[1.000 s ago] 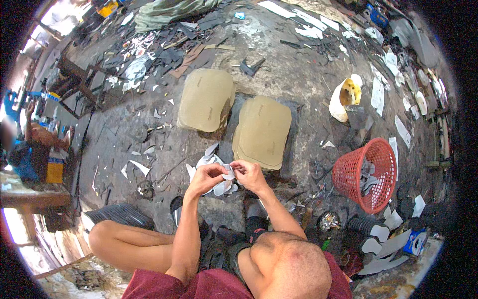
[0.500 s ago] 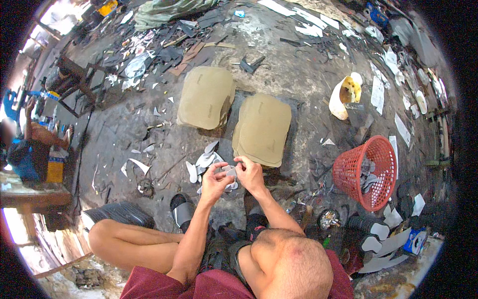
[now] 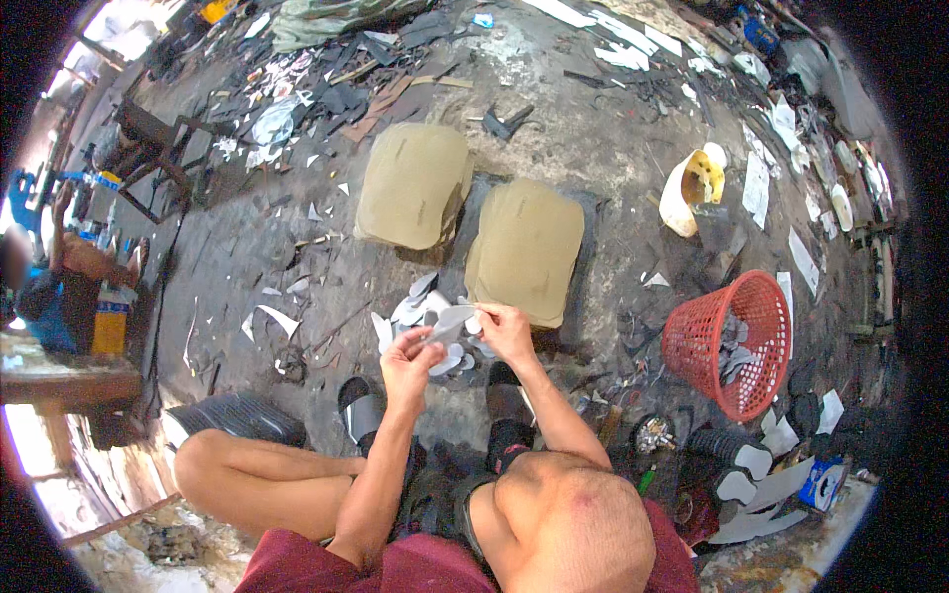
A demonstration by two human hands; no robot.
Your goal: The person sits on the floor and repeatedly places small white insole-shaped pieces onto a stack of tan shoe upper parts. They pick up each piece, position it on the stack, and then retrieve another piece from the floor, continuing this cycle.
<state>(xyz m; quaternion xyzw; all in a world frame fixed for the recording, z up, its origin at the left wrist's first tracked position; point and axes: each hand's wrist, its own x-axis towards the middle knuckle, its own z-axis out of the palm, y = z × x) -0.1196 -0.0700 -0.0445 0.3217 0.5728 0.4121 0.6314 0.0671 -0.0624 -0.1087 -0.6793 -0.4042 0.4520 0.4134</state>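
Note:
Between my hands is a thin grey sole-shaped piece [image 3: 454,318], curled and tilted. My left hand [image 3: 407,364] has its fingers closed on the lower left end. The thumb and fingers of my right hand [image 3: 508,334] pinch the other end. Below and behind the piece, a loose pile of similar grey and white cut pieces [image 3: 407,309] lies on the floor, partly covered by my hands. Just beyond the pile stand two stacks of tan rounded sheets, a right stack [image 3: 529,247] and a left stack [image 3: 410,188].
At right a red perforated basket [image 3: 682,341] lies tipped, with grey pieces inside. Farther back is a cut-open yellowish container [image 3: 680,203]. Scraps [image 3: 279,319] litter the floor. Black footwear [image 3: 237,420] lies by my left knee. Another person's arm [image 3: 94,259] shows at far left.
The grey piece has come up out of the pile and now stretches between both hands. My left hand has turned and drawn slightly nearer; the right has shifted a little right.

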